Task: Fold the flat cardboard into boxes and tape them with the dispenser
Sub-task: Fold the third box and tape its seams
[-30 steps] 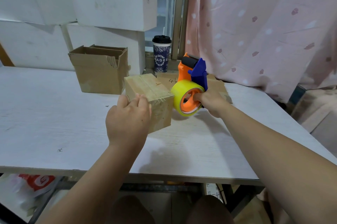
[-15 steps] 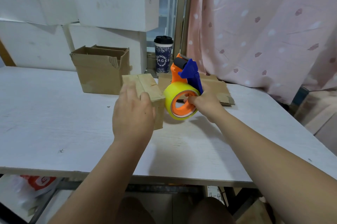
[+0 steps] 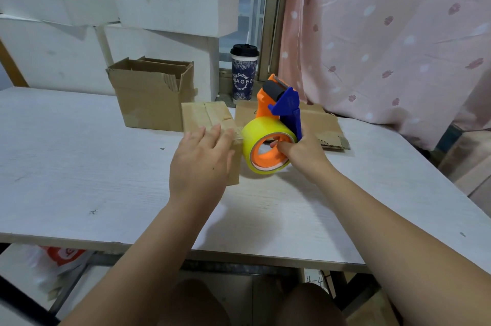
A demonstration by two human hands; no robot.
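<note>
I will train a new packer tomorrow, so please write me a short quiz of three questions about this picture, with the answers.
1. Which hand holds the tape dispenser? A) left B) right C) both
2. True or false: the left hand rests with straight fingers on the small closed box.
3. Fill in: the flat cardboard lies on the table ____ the dispenser, near the curtain.

Key: 1 B, the right hand; 2 true; 3 behind.
</note>
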